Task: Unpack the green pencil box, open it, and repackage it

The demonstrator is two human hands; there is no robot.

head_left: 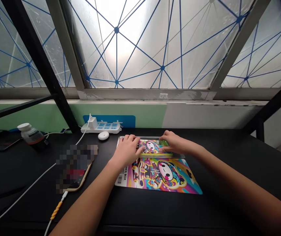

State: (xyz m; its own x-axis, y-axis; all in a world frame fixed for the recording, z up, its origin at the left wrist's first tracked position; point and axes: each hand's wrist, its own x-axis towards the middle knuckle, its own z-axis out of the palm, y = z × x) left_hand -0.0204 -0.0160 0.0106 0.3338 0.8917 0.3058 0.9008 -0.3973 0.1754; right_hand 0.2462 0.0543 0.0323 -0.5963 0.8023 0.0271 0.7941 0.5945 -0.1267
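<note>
My left hand [128, 150] and my right hand [173, 142] are on a small pencil box [151, 147] with a colourful cartoon print, set in or on a clear plastic tray [177, 156]. My left fingers lie across the box's left part, and my right fingers curl over its right end. Just nearer me lies a printed card sleeve [158, 175] labelled "PENCIL BOX", with a barcode at its left corner. My left wrist partly covers that sleeve.
On the black table [14, 193] stand a white-capped bottle [30, 136], a white power strip [101, 128] with a plug, and a white round case [103, 135]. A gold-edged phone [82, 177], partly pixelated, lies left, with a white cable [29, 190]. A window rises behind.
</note>
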